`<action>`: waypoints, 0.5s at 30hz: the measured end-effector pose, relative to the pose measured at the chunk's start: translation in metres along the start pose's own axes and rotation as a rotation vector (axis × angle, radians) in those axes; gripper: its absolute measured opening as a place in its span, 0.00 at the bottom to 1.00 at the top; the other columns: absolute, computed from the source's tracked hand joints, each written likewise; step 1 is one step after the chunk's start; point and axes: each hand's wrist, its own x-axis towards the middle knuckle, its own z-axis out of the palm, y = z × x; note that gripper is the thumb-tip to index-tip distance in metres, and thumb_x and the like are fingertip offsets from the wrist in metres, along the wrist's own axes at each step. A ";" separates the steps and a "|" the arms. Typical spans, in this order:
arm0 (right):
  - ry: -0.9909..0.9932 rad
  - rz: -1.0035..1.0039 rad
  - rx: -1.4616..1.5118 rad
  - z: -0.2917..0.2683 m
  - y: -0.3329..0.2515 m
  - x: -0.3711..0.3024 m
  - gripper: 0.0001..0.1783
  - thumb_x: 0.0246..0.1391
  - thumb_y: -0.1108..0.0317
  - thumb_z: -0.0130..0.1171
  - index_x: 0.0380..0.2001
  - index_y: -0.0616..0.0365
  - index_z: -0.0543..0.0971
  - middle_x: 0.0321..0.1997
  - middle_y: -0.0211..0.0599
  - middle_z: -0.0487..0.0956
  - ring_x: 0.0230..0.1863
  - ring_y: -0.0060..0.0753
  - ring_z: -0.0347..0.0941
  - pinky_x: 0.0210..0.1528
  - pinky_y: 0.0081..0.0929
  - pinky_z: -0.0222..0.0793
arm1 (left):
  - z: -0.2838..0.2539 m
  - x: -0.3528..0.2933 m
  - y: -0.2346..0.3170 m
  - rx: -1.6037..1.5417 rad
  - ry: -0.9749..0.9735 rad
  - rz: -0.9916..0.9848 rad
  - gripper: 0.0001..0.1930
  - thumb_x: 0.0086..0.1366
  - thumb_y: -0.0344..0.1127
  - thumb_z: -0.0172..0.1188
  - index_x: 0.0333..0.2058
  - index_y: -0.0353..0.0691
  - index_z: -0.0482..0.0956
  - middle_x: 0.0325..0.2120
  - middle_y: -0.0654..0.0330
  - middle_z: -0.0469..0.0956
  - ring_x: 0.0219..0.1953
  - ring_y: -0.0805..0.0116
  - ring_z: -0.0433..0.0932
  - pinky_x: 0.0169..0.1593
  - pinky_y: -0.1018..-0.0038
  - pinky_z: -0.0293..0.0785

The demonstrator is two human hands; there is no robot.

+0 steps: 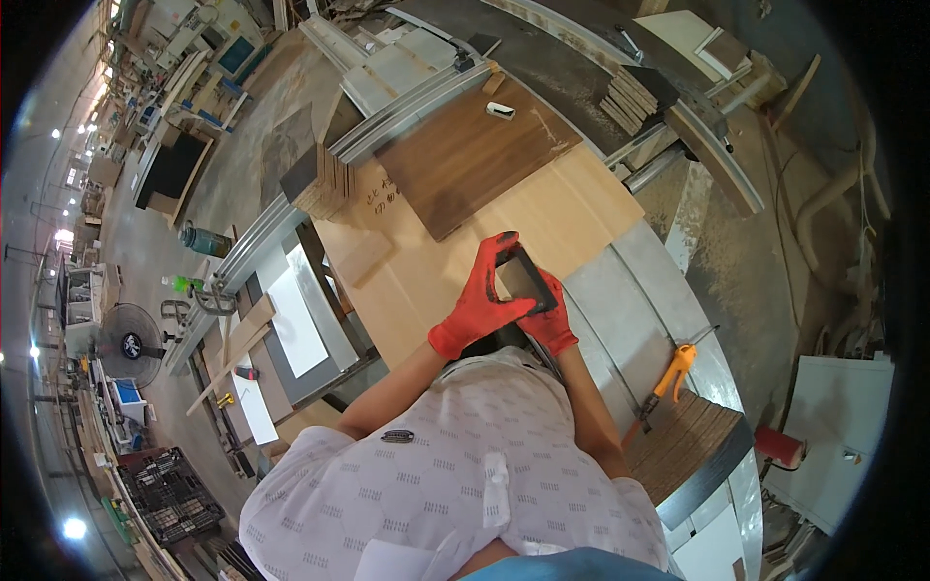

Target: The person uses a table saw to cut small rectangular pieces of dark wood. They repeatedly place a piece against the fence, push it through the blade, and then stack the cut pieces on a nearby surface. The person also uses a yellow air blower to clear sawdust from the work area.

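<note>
My left hand (477,308), in a red glove, grips a black-edged phone (524,282) by its upper and lower ends. My right hand (554,324), gloved alike, closes round the phone's right side; some of its fingers are hidden behind it. The phone is tilted, and its screen shows a brownish picture. Beyond the hands lies a dark brown wood-grain board (475,160) on a pale wood board (591,208) with handwriting on it. A small whitish object (500,110) rests on the dark board near its far edge.
An orange-handled air gun (676,373) lies on the metal table at right, by a stack of brown panels (688,455). Another panel stack (322,186) stands at the pale board's left corner, near a metal rail (257,242). A floor fan (131,344) stands far left.
</note>
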 end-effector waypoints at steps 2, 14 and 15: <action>-0.029 -0.062 -0.108 -0.004 -0.004 0.000 0.35 0.56 0.54 0.70 0.65 0.54 0.75 0.66 0.38 0.77 0.71 0.44 0.68 0.72 0.44 0.60 | 0.005 -0.003 0.006 -0.027 0.047 -0.051 0.43 0.53 0.31 0.77 0.67 0.40 0.68 0.62 0.56 0.66 0.65 0.59 0.68 0.71 0.63 0.63; -0.039 -0.200 -0.343 -0.015 -0.034 0.007 0.33 0.58 0.56 0.67 0.66 0.48 0.74 0.70 0.33 0.74 0.74 0.43 0.65 0.73 0.47 0.59 | 0.009 -0.018 0.006 0.002 0.048 0.024 0.18 0.61 0.26 0.68 0.50 0.38 0.81 0.50 0.55 0.72 0.52 0.63 0.74 0.55 0.72 0.72; -0.046 -0.201 -0.328 -0.015 -0.032 0.007 0.33 0.57 0.56 0.67 0.65 0.48 0.74 0.70 0.33 0.74 0.74 0.43 0.65 0.73 0.47 0.59 | 0.008 -0.018 0.008 -0.015 0.051 -0.020 0.15 0.62 0.26 0.67 0.49 0.37 0.81 0.50 0.55 0.73 0.52 0.64 0.74 0.55 0.72 0.72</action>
